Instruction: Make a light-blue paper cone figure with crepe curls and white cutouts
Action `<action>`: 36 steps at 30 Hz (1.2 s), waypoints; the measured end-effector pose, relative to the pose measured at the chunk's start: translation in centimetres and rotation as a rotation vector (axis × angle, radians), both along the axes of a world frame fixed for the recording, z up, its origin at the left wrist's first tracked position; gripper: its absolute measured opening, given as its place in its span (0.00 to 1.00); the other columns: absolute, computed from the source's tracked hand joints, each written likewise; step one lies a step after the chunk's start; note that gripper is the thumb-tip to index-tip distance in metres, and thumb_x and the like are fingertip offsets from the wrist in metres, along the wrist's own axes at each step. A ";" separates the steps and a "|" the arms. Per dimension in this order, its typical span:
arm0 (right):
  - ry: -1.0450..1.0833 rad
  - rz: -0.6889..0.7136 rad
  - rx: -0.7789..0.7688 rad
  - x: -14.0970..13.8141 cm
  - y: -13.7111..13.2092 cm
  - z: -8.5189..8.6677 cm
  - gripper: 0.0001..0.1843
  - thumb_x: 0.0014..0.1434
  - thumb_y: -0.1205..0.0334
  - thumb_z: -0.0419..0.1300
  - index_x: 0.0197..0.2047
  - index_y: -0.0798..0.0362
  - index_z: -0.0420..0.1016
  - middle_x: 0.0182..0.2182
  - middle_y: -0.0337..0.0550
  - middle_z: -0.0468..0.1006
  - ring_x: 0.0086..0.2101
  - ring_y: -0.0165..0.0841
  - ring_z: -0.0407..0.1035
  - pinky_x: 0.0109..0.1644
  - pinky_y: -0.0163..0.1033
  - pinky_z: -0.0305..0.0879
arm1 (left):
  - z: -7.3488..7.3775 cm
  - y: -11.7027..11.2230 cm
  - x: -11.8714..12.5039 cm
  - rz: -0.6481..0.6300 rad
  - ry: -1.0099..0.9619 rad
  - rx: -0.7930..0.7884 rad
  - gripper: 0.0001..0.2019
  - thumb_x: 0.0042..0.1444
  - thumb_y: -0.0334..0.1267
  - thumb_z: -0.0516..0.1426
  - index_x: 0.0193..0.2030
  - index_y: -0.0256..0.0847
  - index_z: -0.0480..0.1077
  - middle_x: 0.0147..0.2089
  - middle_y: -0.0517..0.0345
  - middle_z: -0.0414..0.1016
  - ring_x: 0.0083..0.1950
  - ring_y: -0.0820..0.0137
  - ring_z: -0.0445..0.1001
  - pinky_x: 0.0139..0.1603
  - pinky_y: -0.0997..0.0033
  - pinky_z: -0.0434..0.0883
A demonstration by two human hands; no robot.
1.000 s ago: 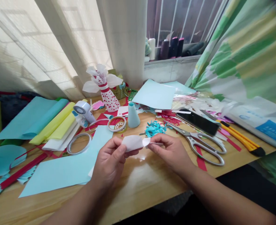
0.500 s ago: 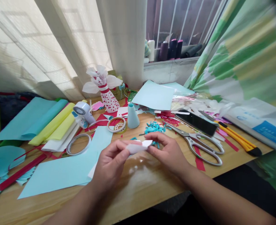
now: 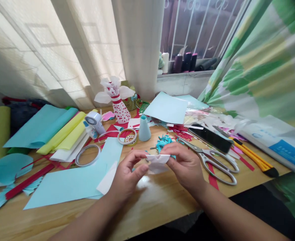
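A small folded piece of white paper (image 3: 159, 164) is held up just above the near part of the table, between my two hands. My left hand (image 3: 129, 170) has its thumb and fingers curved at the paper's left edge, the fingertips touching it. On the other side, my right hand (image 3: 187, 165) pinches the right edge between thumb and fingers. Behind the paper lies a heap of curly turquoise paper shreds (image 3: 165, 140), partly covered by my right hand. A light blue paper cone (image 3: 144, 129) stands upright beyond my hands. Large scissors (image 3: 207, 154) rest to the right of my right hand.
Light blue sheets (image 3: 69, 184) and tape rolls (image 3: 88, 155) lie left. A heart-patterned cone (image 3: 121, 112) with white petals stands behind them, near a small fan (image 3: 94, 122). Rightward are a black phone (image 3: 212, 138), a yellow cutter (image 3: 253, 155) and a plastic packet (image 3: 283, 140).
Both hands have shifted slightly right with the white paper. The paper now shows a broader, more opened face, hanging lower between the fingers. The camera view has tilted up a little.
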State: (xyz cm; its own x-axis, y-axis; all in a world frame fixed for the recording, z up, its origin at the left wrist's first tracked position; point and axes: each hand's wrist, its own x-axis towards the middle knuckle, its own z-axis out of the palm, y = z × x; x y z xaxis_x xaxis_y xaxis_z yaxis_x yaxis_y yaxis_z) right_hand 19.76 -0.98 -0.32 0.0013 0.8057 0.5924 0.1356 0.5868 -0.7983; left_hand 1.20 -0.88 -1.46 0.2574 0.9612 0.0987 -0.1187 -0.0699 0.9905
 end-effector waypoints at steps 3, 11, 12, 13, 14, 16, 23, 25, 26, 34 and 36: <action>0.015 0.023 -0.070 -0.7 -0.3 -0.4 0.06 0.52 0.69 0.62 0.31 0.48 0.78 0.29 0.40 0.78 0.33 0.35 0.71 0.42 0.42 0.66 | 0.1 -0.1 -0.2 0.022 0.061 0.052 0.17 0.50 0.43 0.63 0.46 0.44 0.68 0.48 0.54 0.69 0.49 0.64 0.67 0.48 0.68 0.65; 0.352 0.286 -0.560 -1.1 -1.0 -1.6 0.08 0.48 0.64 0.62 0.34 0.50 0.80 0.30 0.41 0.79 0.31 0.34 0.72 0.37 0.39 0.68 | 1.1 -0.8 0.0 0.014 0.164 -0.036 0.09 0.55 0.42 0.58 0.30 0.39 0.70 0.28 0.61 0.70 0.30 0.73 0.67 0.33 0.75 0.65; 0.383 0.326 -0.583 -1.0 -1.1 -1.6 0.10 0.48 0.63 0.61 0.35 0.50 0.80 0.31 0.41 0.80 0.32 0.34 0.72 0.39 0.40 0.68 | 1.2 -0.9 0.0 0.024 0.192 -0.044 0.09 0.54 0.42 0.58 0.30 0.39 0.69 0.27 0.61 0.70 0.29 0.73 0.67 0.32 0.75 0.64; 0.377 0.345 -0.587 -0.8 -1.1 -1.5 0.10 0.49 0.61 0.60 0.36 0.50 0.79 0.31 0.42 0.79 0.33 0.35 0.72 0.40 0.41 0.68 | 1.3 -0.9 0.0 0.027 0.217 -0.046 0.09 0.54 0.42 0.58 0.30 0.39 0.69 0.27 0.61 0.70 0.29 0.73 0.67 0.32 0.75 0.64; 0.333 0.345 -0.590 -0.8 -1.1 -1.3 0.10 0.50 0.60 0.60 0.36 0.51 0.79 0.31 0.42 0.79 0.33 0.35 0.72 0.41 0.42 0.68 | 1.4 -0.9 0.0 0.027 0.240 -0.039 0.09 0.54 0.42 0.58 0.29 0.39 0.70 0.27 0.61 0.71 0.29 0.73 0.67 0.31 0.75 0.64; 0.189 0.300 -0.607 -0.8 -1.3 -0.9 0.07 0.50 0.59 0.62 0.33 0.52 0.78 0.29 0.41 0.78 0.31 0.33 0.71 0.38 0.40 0.68 | 1.5 -0.9 0.0 0.027 0.282 -0.011 0.09 0.54 0.42 0.58 0.29 0.39 0.71 0.27 0.60 0.71 0.28 0.73 0.67 0.31 0.75 0.64; 0.056 0.111 -0.612 -1.2 -1.4 -0.3 0.06 0.49 0.61 0.64 0.26 0.54 0.74 0.22 0.36 0.74 0.25 0.28 0.68 0.31 0.35 0.65 | 1.5 -0.6 0.3 -0.068 0.145 -0.166 0.11 0.52 0.44 0.60 0.32 0.38 0.70 0.28 0.60 0.71 0.28 0.73 0.68 0.30 0.75 0.65; 0.105 0.091 -0.619 -0.9 -1.3 -0.3 0.06 0.48 0.61 0.66 0.25 0.54 0.74 0.22 0.36 0.74 0.25 0.28 0.68 0.30 0.34 0.65 | 1.5 -0.5 0.5 -0.122 0.109 -0.239 0.11 0.50 0.44 0.61 0.30 0.37 0.69 0.26 0.61 0.71 0.26 0.74 0.68 0.28 0.76 0.64; 0.145 0.105 -0.626 -0.8 -1.2 -0.4 0.06 0.48 0.61 0.66 0.26 0.54 0.74 0.22 0.36 0.74 0.25 0.28 0.68 0.31 0.34 0.65 | 1.5 -0.5 0.5 -0.130 0.104 -0.267 0.12 0.49 0.44 0.62 0.28 0.37 0.68 0.24 0.62 0.70 0.25 0.75 0.67 0.27 0.77 0.63; 0.216 0.177 -0.509 -0.8 -1.3 -1.7 0.12 0.56 0.58 0.60 0.44 0.49 0.68 0.37 0.42 0.73 0.33 0.32 0.70 0.36 0.41 0.70 | 1.4 -0.3 1.0 0.043 -0.134 -0.464 0.13 0.49 0.42 0.62 0.24 0.38 0.63 0.22 0.63 0.68 0.23 0.75 0.66 0.23 0.75 0.67; -0.060 0.018 -0.199 -0.9 -1.7 -1.8 0.18 0.52 0.61 0.64 0.46 0.47 0.67 0.41 0.44 0.69 0.40 0.36 0.68 0.42 0.46 0.69 | 1.4 -0.3 1.0 0.083 -0.155 -0.458 0.13 0.48 0.41 0.62 0.24 0.38 0.63 0.22 0.63 0.68 0.24 0.75 0.66 0.23 0.76 0.67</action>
